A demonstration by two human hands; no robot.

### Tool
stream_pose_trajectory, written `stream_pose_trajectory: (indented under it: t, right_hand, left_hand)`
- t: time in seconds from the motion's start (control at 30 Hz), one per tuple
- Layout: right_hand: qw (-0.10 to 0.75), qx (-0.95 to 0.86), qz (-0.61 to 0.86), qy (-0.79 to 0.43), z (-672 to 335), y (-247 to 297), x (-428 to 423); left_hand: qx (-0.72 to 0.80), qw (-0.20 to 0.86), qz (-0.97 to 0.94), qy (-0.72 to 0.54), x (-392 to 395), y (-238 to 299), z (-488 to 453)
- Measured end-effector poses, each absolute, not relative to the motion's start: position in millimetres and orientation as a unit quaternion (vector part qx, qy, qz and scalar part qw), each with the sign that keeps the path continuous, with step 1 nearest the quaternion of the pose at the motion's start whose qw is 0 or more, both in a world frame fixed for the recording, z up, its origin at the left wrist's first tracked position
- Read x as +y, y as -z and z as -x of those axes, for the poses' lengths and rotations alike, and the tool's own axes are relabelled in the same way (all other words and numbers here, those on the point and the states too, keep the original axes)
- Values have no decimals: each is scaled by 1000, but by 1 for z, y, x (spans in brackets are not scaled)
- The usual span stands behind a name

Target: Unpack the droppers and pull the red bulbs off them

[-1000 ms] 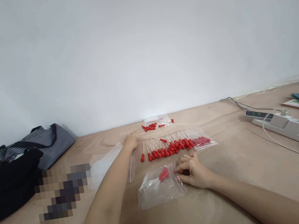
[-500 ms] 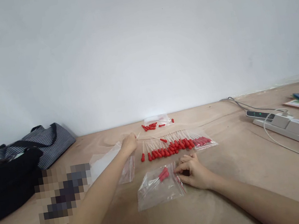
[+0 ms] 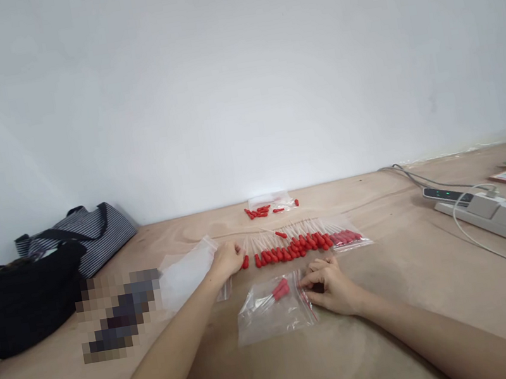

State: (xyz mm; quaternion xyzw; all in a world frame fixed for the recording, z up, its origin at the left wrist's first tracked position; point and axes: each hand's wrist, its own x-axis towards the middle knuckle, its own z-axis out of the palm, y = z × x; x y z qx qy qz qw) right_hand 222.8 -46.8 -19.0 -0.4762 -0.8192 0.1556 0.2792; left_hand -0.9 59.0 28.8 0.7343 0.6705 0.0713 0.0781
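Observation:
My left hand (image 3: pixel 227 259) is closed by the left end of a row of droppers, its fingertips at the dropper with a red bulb (image 3: pixel 244 262); the fingers partly hide its tube. My right hand (image 3: pixel 328 286) grips the red-lined opening edge of a clear zip bag (image 3: pixel 260 326), thumb and fingers curled at the edge. Inside that bag lie a few droppers with red bulbs (image 3: pixel 280 289). Beyond the hands, many droppers (image 3: pixel 295 247) lie side by side, pale tubes pointing away. The right end of the row lies on or in another clear bag (image 3: pixel 362 241).
Loose red bulbs (image 3: pixel 259 212) and a clear bag (image 3: pixel 269 200) lie near the wall. Flat empty bags (image 3: pixel 185 277) are left of my left hand. A striped bag (image 3: pixel 109 238) and a black bag (image 3: pixel 35 301) stand left. A power strip (image 3: pixel 502 220) with cables sits right.
My left hand has come down and nearer, from beyond the row's left end to the leftmost dropper. The right hand stays at the bag's edge. The whole view has shifted slightly.

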Motion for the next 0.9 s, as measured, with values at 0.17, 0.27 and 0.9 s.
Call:
stream_pose_trajectory:
  t: [0.17,0.27,0.9]
  right_hand:
    - [279,-814,482,-164,-223,18,-47]
    - [278,-814,483,-165,-222,17,-48]
    - [274,-819,478,-160,-222,17,-48]
  left_hand:
    - [667,78,-741,-26,68,-32,3]
    - [662,53,-747,-28,75,-32,0]
    - [342,-127,-929,-60,113,-20,-59]
